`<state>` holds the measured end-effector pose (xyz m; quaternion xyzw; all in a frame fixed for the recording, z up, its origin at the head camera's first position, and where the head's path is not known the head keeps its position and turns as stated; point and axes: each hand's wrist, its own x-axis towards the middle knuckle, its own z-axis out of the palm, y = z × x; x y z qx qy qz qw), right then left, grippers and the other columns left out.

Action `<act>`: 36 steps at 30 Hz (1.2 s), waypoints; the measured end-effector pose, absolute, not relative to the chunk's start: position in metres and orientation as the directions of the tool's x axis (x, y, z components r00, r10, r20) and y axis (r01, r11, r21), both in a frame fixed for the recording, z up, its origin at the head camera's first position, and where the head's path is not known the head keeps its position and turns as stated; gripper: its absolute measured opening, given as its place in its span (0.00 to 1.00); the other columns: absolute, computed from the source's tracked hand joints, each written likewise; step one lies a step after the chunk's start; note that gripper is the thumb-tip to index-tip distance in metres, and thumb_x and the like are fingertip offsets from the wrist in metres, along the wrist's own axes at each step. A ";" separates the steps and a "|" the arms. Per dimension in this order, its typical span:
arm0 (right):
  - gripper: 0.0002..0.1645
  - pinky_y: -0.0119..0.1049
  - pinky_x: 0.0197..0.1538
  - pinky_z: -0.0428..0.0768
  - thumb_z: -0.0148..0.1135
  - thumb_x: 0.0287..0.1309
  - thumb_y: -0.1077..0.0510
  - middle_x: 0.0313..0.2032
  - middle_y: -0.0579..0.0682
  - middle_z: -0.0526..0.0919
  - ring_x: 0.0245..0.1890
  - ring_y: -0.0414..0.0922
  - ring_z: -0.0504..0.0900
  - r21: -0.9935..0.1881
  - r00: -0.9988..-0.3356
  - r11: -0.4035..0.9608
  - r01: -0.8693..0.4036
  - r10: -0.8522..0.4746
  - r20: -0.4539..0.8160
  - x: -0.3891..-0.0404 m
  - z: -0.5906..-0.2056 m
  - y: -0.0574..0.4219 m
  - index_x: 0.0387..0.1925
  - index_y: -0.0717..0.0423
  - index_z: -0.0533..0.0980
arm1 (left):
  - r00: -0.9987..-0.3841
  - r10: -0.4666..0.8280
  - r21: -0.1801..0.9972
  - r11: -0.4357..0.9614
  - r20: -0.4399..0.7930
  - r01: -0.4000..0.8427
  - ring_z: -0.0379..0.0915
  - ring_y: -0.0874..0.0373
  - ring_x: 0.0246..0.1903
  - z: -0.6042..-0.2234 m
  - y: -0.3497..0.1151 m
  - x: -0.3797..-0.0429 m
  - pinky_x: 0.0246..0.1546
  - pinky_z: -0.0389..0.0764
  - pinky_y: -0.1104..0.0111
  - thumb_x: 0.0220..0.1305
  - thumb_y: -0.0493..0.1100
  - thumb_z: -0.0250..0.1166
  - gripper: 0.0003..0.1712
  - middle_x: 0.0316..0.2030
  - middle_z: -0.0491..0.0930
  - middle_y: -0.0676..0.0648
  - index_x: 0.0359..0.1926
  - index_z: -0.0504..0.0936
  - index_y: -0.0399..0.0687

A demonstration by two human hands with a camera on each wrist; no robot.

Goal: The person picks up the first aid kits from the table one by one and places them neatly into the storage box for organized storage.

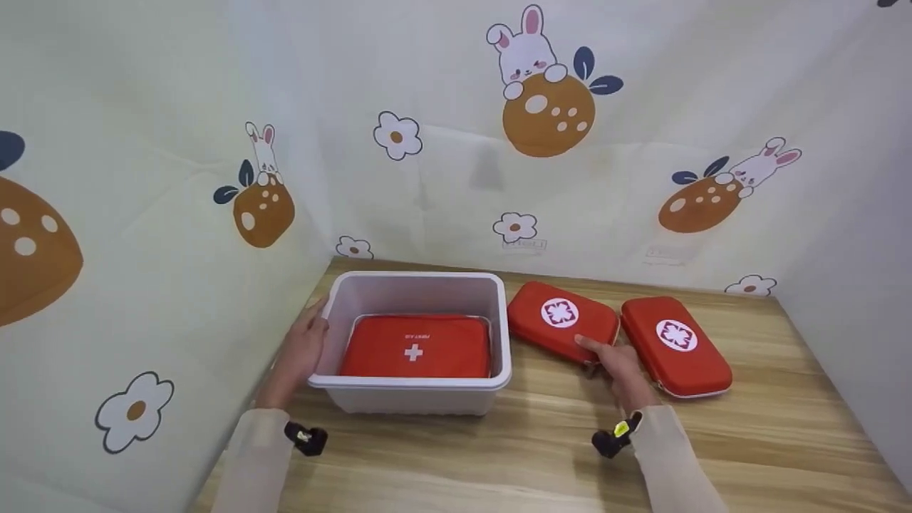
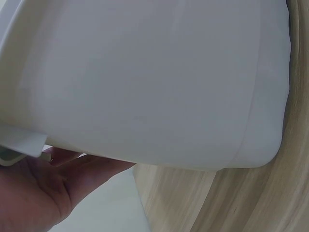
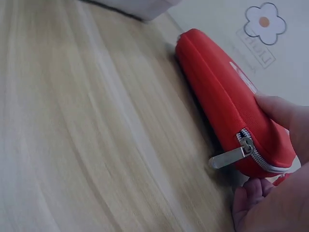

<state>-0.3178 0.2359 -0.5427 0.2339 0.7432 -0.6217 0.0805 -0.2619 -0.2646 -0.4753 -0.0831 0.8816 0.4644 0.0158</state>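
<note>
A white plastic bin (image 1: 413, 399) stands on the table, its left side held by my left hand (image 1: 303, 345) at the rim. In the left wrist view the bin's wall (image 2: 145, 87) fills most of the picture, with part of the left hand (image 2: 63, 186) against it. Inside the bin lies a red first aid pouch (image 1: 377, 349) with a white cross. My right hand (image 1: 616, 367) pinches the near right corner of a red zip case (image 1: 531, 306), thumb on top and fingers curled below. The case's metal zipper pull (image 3: 229, 157) hangs beside that grip.
A second red case (image 1: 702, 367) with a round white emblem lies just right of the held one. Pale patterned cloth (image 1: 442, 192) walls in the wooden table (image 1: 456, 463) at the back and both sides.
</note>
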 end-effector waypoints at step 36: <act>0.44 0.36 0.44 0.88 0.66 0.62 0.54 0.28 0.42 0.85 0.29 0.38 0.86 -0.902 -0.890 -0.270 0.338 0.220 -0.399 -0.307 -0.521 0.227 0.72 0.65 0.56 | -0.982 -0.126 0.829 0.528 -0.141 -0.187 0.38 0.40 0.80 -0.475 -0.266 -0.261 0.76 0.46 0.39 0.80 0.55 0.33 0.32 0.81 0.44 0.43 0.81 0.43 0.64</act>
